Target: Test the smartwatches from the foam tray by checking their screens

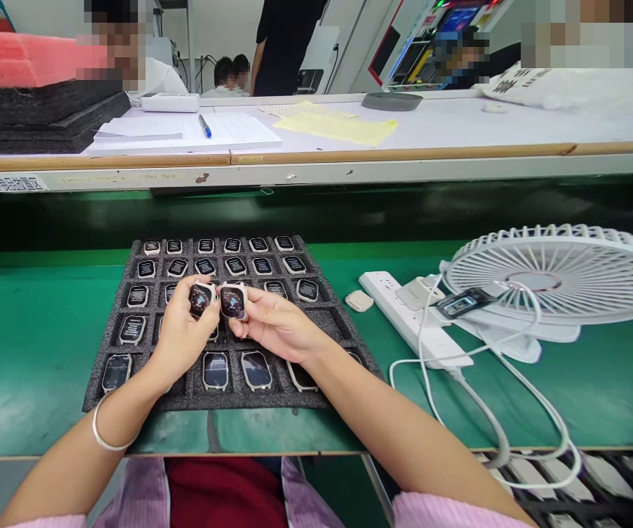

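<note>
My left hand (184,330) is closed round a smartwatch (201,300) with a lit dark face and no strap. Right beside it, a second smartwatch (233,302), also lit, is pinched between the fingers of my right hand (272,319). Both watches are held side by side, screens toward me, above a dark foam tray (187,396). Rows of strapless watches lie in the tray's pockets. Those toward the back show white text, while the front row, such as one watch (216,370), has dark screens. My hands and forearms hide some pockets.
Right of the tray are a small pale square piece (359,301), a white power strip (387,290), a white fan (558,275) and looping cables. A raised shelf (316,154) behind bears papers, a pen and foam blocks (35,110). Several people are beyond it.
</note>
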`<state>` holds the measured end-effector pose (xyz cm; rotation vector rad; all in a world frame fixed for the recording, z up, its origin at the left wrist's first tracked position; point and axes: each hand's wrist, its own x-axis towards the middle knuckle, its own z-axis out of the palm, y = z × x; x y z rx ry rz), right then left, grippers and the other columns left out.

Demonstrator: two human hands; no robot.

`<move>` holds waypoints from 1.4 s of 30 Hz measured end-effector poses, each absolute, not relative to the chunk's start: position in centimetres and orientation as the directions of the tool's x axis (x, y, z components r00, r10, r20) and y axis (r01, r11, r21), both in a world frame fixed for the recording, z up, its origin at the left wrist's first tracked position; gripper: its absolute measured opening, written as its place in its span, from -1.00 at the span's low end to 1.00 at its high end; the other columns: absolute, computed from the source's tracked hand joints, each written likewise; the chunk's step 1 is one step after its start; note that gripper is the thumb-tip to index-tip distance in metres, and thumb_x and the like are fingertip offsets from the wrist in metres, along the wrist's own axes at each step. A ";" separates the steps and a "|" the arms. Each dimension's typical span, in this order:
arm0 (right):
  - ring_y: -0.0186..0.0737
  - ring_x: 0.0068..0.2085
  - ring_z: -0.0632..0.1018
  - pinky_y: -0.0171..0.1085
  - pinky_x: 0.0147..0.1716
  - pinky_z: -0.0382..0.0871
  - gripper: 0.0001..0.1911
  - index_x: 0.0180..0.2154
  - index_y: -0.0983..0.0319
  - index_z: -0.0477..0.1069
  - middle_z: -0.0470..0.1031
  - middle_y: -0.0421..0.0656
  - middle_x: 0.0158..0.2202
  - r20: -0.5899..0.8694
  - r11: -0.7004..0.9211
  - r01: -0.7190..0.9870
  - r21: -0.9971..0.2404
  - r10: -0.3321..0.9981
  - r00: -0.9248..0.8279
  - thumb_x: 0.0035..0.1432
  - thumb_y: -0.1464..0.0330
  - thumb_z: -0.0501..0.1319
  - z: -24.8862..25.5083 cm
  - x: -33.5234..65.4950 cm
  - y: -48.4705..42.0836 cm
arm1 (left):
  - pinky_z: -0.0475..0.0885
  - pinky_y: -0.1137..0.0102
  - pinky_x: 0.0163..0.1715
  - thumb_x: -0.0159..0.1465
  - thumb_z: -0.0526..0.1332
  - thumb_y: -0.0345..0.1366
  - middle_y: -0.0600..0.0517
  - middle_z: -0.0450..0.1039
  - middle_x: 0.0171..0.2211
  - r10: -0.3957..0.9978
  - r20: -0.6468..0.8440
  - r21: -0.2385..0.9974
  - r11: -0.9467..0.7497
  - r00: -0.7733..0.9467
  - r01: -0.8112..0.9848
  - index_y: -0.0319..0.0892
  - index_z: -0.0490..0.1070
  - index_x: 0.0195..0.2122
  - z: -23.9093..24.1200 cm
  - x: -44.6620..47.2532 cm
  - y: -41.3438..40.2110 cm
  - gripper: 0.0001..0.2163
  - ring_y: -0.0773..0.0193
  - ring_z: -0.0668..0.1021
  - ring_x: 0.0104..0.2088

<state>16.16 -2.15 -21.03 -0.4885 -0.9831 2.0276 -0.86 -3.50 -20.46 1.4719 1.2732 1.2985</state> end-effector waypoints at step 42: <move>-0.31 -0.45 0.53 -0.31 -0.46 0.34 -0.65 -0.06 0.21 0.40 0.61 -0.06 -0.20 -0.158 -0.383 -0.496 -0.779 0.886 -0.436 0.13 0.25 0.34 -21.5 16.6 -1.1 | 0.32 0.47 -0.57 0.18 0.31 -0.10 0.05 0.45 -0.39 0.975 -0.217 0.919 0.222 0.053 -0.326 -0.20 0.29 0.13 -19.4 -1.4 -3.0 -0.47 0.41 0.45 -0.59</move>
